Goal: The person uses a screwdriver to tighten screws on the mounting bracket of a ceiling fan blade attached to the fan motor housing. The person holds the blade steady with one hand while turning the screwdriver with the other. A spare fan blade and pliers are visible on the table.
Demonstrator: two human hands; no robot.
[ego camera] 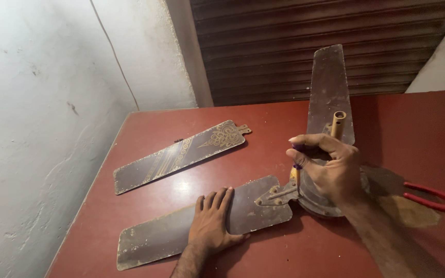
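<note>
Screwdriver [297, 170] pinched upright in right hand [330, 170] fingers [297, 154].

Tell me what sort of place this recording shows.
Probably a small repair shop or storeroom: a dismantled ceiling fan lies on a red table, red pliers alongside, with a rolling shutter and bare plaster wall.

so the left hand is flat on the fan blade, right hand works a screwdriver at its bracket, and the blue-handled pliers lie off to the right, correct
Not quite: the pliers have red handles, not blue, as the head view shows. The rest holds: the left hand lies flat on the fan blade, the right hand works a screwdriver at its bracket, and the pliers lie off to the right on the red table.
</note>
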